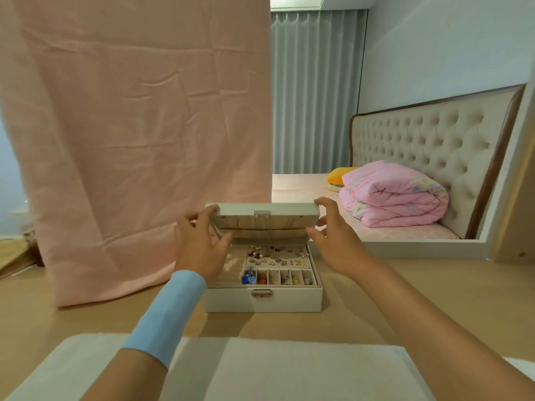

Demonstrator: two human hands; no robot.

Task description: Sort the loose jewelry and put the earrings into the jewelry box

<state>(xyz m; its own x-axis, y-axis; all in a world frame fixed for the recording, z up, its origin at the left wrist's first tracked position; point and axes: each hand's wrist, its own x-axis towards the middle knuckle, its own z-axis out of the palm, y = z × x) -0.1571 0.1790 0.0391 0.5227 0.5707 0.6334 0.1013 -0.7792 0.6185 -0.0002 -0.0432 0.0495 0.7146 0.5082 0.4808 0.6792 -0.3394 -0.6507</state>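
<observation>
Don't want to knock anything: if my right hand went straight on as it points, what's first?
The raised lid of the beige rectangular jewelry box: the right hand seems to grip its right end, though depth is unclear.

Backdrop: creased pink cloth (139, 125) hangs left-ctr, lower edge on the tabletop.
Curtains: grey-green pleated curtains (315, 91), drawn shut, just rt of the cloth.
Wall: pale, plain wall (448, 53), upper rt.
Bed: beige tufted headboard (428, 146) w/ dark wood trim; pinkish mattress (301, 186).
Bedding: folded pink quilt (396, 195) against the headboard; yellow pillow (338, 174) touching its left side.
Frame: white border (515, 157) runs below & rt of the bed.
Tabletop: light wood tabletop (405, 299), foregrnd.
Mat: white cloth (289, 369) at near edge.
Light: soft, even; bright strip (295, 1) at top.
</observation>
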